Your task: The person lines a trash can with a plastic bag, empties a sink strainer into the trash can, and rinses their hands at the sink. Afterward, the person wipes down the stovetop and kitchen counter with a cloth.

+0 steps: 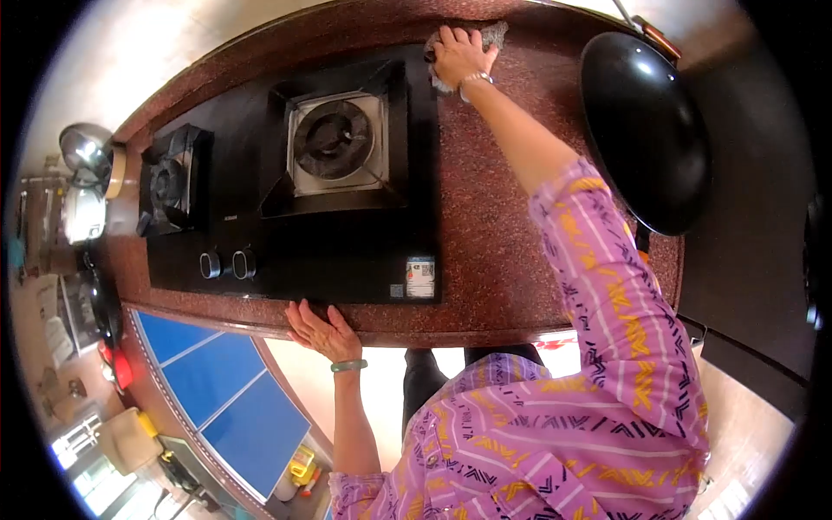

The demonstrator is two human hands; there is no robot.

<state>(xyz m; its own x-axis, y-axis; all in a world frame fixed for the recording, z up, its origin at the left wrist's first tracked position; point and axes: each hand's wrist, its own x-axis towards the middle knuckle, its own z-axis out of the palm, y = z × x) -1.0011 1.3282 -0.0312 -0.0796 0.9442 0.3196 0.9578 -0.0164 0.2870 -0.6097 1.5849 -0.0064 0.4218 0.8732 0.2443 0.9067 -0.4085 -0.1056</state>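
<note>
Grey Cloth Under Hand at the Cooktop's Far Corner

A person in a purple patterned shirt (598,260) lays the right hand (461,62), fingers slightly apart, over a crumpled cloth (496,35) on a speckled red-brown countertop (494,217). The cloth, mottled grey with a paler, whitish fold below the palm, bunches out past the fingers beside the far right corner of a black cooktop (334,251); the rest is hidden beneath the hand. The left hand (322,332), fingers spread and grasping nothing, rests at the counter's near edge. A black wok (641,130) sits at right.
</note>
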